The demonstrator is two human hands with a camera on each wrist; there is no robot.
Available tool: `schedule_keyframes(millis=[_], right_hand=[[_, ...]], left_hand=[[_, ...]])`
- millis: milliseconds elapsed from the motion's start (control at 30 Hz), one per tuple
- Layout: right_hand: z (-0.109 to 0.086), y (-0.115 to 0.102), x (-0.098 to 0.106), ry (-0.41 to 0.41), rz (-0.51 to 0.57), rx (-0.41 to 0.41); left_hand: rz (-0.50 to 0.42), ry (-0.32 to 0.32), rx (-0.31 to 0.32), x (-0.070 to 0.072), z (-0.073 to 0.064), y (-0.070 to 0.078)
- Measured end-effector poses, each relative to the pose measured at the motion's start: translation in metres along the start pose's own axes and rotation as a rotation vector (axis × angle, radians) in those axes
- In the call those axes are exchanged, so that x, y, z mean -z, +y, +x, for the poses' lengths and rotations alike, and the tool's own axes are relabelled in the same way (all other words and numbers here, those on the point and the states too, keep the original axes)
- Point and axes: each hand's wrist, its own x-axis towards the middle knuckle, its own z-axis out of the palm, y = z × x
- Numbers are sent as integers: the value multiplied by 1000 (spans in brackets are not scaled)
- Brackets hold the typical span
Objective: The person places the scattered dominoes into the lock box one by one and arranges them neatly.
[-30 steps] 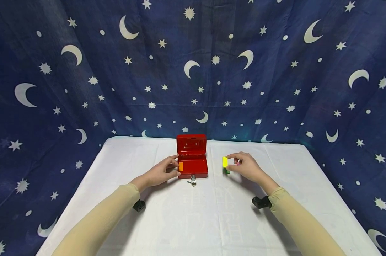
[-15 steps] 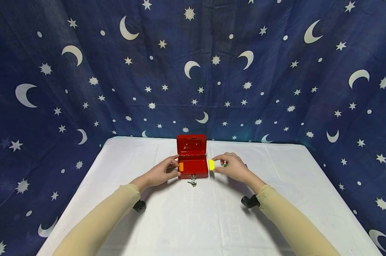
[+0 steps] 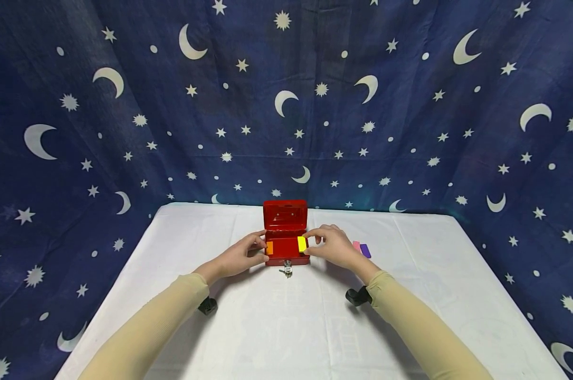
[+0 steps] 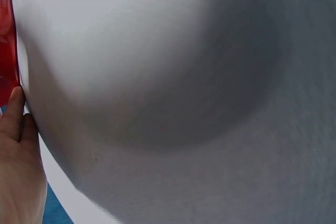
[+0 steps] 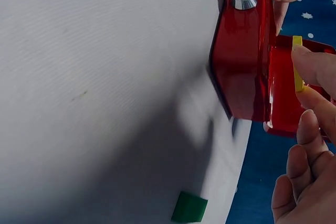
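A red metal cash box (image 3: 274, 262) stands on the white-covered table with its lid raised. My left hand (image 3: 240, 256) holds its left end, thumb near the front corner and fingers near the back. Just inside that end is an orange block (image 3: 269, 248). Between thumb and forefinger, my right hand (image 3: 333, 246) pinches a thin yellow block (image 3: 302, 244) at the box's right end, over the opening. The right wrist view shows the yellow block (image 5: 297, 72) edge-on, with the other fingers curled below. Only part of the left hand (image 4: 20, 166) shows in the left wrist view.
Pink (image 3: 356, 246) and purple (image 3: 365, 250) blocks lie on the table right of my right hand. A green block (image 5: 189, 207) shows in the right wrist view. Keys (image 3: 288, 272) hang from the front lock. Behind the table is a dark blue curtain (image 3: 248, 105).
My right hand has carried the yellow block leftward, from the table right of the box to over its right end. Pink and purple blocks have come into view. The left hand has stayed put.
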Motion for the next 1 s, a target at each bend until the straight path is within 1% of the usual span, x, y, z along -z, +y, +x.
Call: schedule_keyframes(millis=[333, 500, 633, 733, 867, 1000], right_hand=[[16, -13, -13, -24, -19, -62], [25, -19, -20, -19, -34, -60], [30, -23, -27, -8, -71, -44], [34, -26, -31, -8, -101, -39], [38, -29, -37, -14, -125, -56], [41, -32, -41, -16, -144, -61]], left_hand=[[7, 8, 3, -1, 0, 1], [14, 12, 11, -1, 0, 2], [7, 10, 25, -1, 0, 4], [-2, 8, 18, -1, 0, 4], [-7, 6, 2, -2, -1, 3], [-10, 5, 1, -2, -1, 3]])
